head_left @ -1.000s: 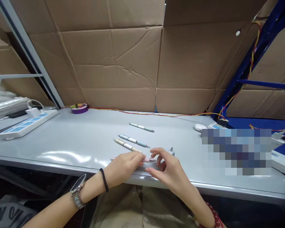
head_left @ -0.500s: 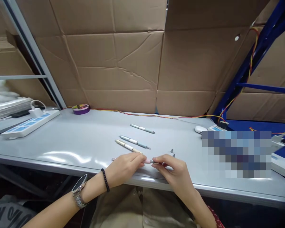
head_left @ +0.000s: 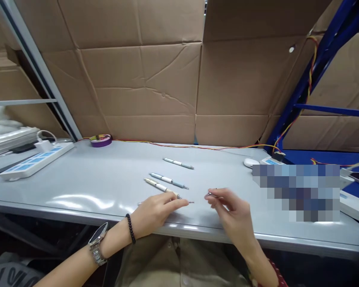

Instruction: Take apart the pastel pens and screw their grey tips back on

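Observation:
My left hand (head_left: 158, 209) is closed around a pen (head_left: 191, 202) lying low over the front of the table. Its thin metal end pokes out past my fingertips, its rear end shows faintly at the left, and the hand hides the middle. To the right, my right hand (head_left: 230, 207) pinches a small metal pen tip (head_left: 208, 194) between thumb and fingers, apart from the pen. Just beyond my left hand rests a cream and white pen (head_left: 158, 185). Behind it are a blue and white pen (head_left: 169, 180) and a grey-green and white pen (head_left: 178, 163).
A purple tape roll (head_left: 101, 140) sits at the back left, near a white power strip (head_left: 37, 161). Red and yellow wires (head_left: 167, 144) run along the cardboard wall (head_left: 137, 95). A white mouse-like object (head_left: 251, 162) and a blurred-out patch are on the right.
My right hand has moved right and slightly up, away from the pen, with the small metal tip in its fingers. The pen's thin metal end is now exposed. My left hand keeps its hold.

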`<act>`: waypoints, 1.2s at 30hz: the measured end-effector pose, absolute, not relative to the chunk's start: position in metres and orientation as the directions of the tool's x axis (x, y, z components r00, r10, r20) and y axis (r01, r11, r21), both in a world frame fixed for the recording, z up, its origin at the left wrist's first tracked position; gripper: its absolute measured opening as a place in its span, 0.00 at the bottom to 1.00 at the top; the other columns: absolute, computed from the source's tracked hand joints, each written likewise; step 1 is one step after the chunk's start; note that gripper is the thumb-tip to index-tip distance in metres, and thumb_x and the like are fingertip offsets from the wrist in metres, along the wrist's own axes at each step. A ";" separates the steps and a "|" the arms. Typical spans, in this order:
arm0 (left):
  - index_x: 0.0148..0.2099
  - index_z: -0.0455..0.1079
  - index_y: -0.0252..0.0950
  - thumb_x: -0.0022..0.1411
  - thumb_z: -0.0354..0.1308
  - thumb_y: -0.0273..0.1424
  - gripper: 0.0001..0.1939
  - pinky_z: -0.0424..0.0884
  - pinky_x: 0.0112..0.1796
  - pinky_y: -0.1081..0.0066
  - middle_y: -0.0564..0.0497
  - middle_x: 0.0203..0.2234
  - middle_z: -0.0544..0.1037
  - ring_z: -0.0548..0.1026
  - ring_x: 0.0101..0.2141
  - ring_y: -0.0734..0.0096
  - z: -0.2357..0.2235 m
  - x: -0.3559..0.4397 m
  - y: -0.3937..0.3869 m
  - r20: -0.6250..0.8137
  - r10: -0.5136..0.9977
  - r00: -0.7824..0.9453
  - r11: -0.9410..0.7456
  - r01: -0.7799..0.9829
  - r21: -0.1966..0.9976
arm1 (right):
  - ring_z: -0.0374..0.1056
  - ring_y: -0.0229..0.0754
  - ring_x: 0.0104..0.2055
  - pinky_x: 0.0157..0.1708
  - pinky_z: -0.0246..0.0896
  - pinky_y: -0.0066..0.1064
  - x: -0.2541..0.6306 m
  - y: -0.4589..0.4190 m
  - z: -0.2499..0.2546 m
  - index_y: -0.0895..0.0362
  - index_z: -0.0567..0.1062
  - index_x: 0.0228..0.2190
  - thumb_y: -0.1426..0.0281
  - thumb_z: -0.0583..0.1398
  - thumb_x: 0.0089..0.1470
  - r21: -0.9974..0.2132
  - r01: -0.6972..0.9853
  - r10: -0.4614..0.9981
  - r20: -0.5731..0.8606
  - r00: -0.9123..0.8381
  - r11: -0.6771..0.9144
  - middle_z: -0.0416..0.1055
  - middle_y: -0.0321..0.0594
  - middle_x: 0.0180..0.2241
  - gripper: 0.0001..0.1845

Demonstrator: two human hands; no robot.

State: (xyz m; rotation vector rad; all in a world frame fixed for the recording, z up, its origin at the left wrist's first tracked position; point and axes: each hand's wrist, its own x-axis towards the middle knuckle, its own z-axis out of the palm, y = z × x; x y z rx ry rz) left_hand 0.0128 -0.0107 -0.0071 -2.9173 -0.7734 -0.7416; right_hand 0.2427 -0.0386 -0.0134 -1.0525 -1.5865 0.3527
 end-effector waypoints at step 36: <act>0.41 0.61 0.34 0.67 0.41 0.26 0.08 0.61 0.33 0.70 0.50 0.32 0.72 0.68 0.28 0.70 0.060 0.049 0.086 0.245 0.547 0.801 -0.766 0.596 -0.239 | 0.62 0.38 0.25 0.26 0.55 0.27 0.268 -0.043 -0.001 0.56 0.67 0.32 0.59 0.45 0.62 -0.558 0.739 0.807 0.590 0.032 0.379 0.67 0.37 0.25 0.17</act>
